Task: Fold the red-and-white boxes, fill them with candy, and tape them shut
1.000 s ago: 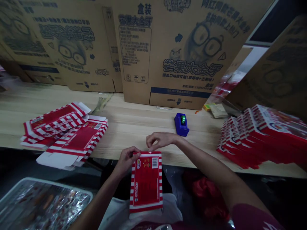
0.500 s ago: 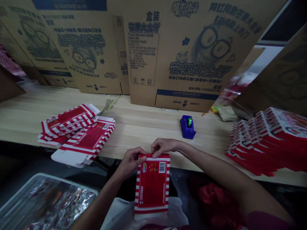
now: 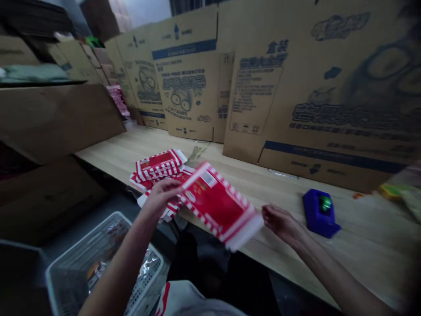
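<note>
A red and white striped carton (image 3: 219, 202) is tilted above the table's front edge, slightly blurred, its pale end flap (image 3: 245, 230) sticking out at the lower right. My left hand (image 3: 164, 195) grips the carton by its left end, thumb over the printed face. Just beyond the flap is my right hand (image 3: 278, 221), its fingers curled in; whether they touch the flap is unclear. Behind the left hand lies a loose pile of similar flat cartons (image 3: 158, 164), partly covered by the held one.
A blue tape dispenser (image 3: 319, 213) stands on the wooden table (image 3: 283, 188) to the right. Large printed cardboard boxes (image 3: 253, 96) line the back. On the floor at lower left, a white basket (image 3: 54, 267) contains wrapped items. Brown cardboard (image 3: 62, 118) borders the left.
My view has turned left. The carton went from upright at my lap to tilted over the table edge, flap outward. My right hand has come off its top edge.
</note>
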Demonstrator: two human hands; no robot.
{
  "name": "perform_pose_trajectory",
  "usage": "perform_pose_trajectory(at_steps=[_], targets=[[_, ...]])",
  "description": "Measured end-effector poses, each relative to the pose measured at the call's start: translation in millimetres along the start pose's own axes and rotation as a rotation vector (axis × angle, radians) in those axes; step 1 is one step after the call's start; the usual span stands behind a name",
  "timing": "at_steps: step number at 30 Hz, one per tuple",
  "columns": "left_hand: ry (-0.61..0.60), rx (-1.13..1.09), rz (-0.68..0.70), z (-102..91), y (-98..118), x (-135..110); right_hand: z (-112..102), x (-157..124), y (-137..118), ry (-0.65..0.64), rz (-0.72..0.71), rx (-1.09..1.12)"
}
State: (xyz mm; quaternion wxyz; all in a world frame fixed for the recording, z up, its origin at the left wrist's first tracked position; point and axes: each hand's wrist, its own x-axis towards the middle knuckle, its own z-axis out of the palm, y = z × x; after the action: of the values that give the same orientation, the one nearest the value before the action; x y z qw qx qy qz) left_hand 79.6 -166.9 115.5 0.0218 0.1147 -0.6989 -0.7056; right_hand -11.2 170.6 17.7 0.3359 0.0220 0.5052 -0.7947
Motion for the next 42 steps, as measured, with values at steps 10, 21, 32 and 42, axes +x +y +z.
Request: perform_pose_trajectory(at_steps=[10, 21, 32, 42], targets=[[1.032, -0.020, 0.075, -153.4, 7, 72, -27, -3, 30, 0.161, 0.026, 0.143], [0.525, 1.210, 0.086, -103.5, -46, 55, -20, -18, 47, 0.185, 0.029, 0.178], [0.175, 1.484, -0.245, -64.9, -57, 76, 6, -25, 66, 0.122, 0.125, 0.230], [0.024, 1.509, 0.200, -15.4, -28, 23, 56, -18, 73, -0.035, 0.039, 0.095]])
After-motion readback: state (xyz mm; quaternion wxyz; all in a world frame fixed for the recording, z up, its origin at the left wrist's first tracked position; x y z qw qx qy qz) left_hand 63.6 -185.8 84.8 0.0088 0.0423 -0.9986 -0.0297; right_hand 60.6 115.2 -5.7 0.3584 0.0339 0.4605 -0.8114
